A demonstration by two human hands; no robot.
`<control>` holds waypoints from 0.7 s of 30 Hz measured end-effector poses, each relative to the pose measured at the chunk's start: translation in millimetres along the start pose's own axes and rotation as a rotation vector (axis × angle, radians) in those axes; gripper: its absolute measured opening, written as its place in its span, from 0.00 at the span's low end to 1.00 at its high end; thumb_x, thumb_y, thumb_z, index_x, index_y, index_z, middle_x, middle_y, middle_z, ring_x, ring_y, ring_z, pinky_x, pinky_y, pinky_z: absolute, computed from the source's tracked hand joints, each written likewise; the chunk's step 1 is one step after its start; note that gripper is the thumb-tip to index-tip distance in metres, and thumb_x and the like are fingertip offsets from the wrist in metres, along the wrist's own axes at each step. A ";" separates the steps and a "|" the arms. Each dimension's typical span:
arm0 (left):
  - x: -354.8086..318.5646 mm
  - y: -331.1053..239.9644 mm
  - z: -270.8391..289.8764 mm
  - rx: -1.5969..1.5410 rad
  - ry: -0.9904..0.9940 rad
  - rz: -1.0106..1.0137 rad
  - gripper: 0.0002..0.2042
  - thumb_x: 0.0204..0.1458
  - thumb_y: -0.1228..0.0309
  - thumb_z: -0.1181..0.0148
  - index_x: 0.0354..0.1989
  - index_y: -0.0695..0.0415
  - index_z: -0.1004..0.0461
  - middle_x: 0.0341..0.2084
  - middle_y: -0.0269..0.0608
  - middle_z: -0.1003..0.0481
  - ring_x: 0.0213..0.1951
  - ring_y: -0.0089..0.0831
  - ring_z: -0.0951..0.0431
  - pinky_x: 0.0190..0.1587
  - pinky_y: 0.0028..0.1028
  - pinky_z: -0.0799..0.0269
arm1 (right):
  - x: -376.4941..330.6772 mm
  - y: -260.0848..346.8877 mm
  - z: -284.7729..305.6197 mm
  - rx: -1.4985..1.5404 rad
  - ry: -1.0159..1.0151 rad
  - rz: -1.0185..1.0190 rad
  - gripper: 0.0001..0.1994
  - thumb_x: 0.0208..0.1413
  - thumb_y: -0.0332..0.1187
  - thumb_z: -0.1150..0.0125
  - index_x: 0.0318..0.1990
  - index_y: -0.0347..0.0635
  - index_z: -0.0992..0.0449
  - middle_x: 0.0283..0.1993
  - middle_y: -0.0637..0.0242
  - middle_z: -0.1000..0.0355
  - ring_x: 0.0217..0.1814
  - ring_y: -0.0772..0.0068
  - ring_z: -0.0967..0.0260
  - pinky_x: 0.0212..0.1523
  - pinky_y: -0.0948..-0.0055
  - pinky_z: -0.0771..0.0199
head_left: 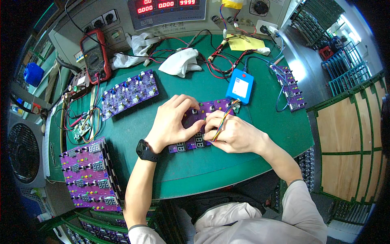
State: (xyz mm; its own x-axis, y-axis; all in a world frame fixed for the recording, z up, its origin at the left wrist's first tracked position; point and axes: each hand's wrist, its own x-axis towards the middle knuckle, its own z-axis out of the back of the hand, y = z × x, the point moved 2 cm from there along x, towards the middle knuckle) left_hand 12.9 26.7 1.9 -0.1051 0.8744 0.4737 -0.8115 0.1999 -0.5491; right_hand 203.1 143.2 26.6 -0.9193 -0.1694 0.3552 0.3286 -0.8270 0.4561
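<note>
A purple circuit board panel (210,107) with digit displays and small buttons lies on the green mat in front of me. My left hand (174,122) holds its left part, fingers curled near the far edge and thumb stretched across the face. My right hand (233,133) is closed in a pinch over the panel's right half, on a bundle of coloured wires (224,120). The wires' end is hidden in the fingers. They run up to a small green board (236,107) at the near end of a blue box (240,86) with a white label.
Other purple boards stand at the upper left (130,94), in a stack (87,175) at the lower left, and at the right (289,87). A red multimeter (95,56), white gloves (180,62), cables and a grey instrument (166,20) line the back. Wooden panels (341,134) stand at right.
</note>
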 end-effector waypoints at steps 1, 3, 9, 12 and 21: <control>-0.1 0.1 0.1 0.001 -0.003 -0.003 0.17 0.48 0.59 0.26 0.41 0.55 0.21 0.43 0.40 0.20 0.43 0.43 0.20 0.45 0.39 0.21 | 0.1 -0.1 0.0 0.003 0.001 0.000 0.07 0.50 0.28 0.26 0.35 0.39 0.17 0.43 0.61 0.22 0.55 0.54 0.24 0.62 0.56 0.23; 0.1 -0.3 0.0 -0.002 -0.002 -0.001 0.17 0.48 0.59 0.26 0.41 0.55 0.21 0.43 0.40 0.20 0.43 0.43 0.20 0.45 0.39 0.21 | -0.9 -0.5 0.2 0.012 0.015 -0.013 0.08 0.49 0.26 0.25 0.37 0.40 0.17 0.44 0.61 0.23 0.57 0.53 0.24 0.63 0.55 0.22; 0.4 -1.0 -0.1 -0.006 0.006 0.007 0.17 0.48 0.59 0.26 0.41 0.55 0.21 0.42 0.40 0.20 0.42 0.43 0.20 0.45 0.39 0.21 | -1.6 -0.5 0.3 0.023 0.033 -0.033 0.10 0.49 0.25 0.24 0.40 0.42 0.17 0.45 0.62 0.24 0.58 0.52 0.23 0.65 0.53 0.21; 0.4 -1.0 0.0 -0.005 0.004 0.007 0.17 0.48 0.59 0.26 0.41 0.55 0.21 0.42 0.40 0.20 0.42 0.43 0.20 0.45 0.39 0.20 | -1.3 -0.5 0.1 0.015 0.036 -0.027 0.10 0.50 0.26 0.24 0.40 0.42 0.17 0.45 0.62 0.24 0.58 0.52 0.23 0.65 0.53 0.21; -0.1 -0.4 0.0 0.000 -0.002 -0.001 0.17 0.49 0.58 0.26 0.41 0.55 0.21 0.42 0.40 0.20 0.42 0.43 0.20 0.45 0.39 0.21 | -1.3 -0.3 0.5 0.014 0.041 -0.024 0.10 0.50 0.26 0.24 0.40 0.42 0.17 0.45 0.62 0.24 0.58 0.52 0.24 0.67 0.53 0.22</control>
State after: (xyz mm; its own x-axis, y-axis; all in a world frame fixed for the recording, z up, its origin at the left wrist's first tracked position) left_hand 13.3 26.5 2.1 -0.1055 0.8733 0.4756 -0.8119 0.2006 -0.5483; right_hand 204.3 143.9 26.4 -0.9348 -0.1719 0.3109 0.3097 -0.8232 0.4758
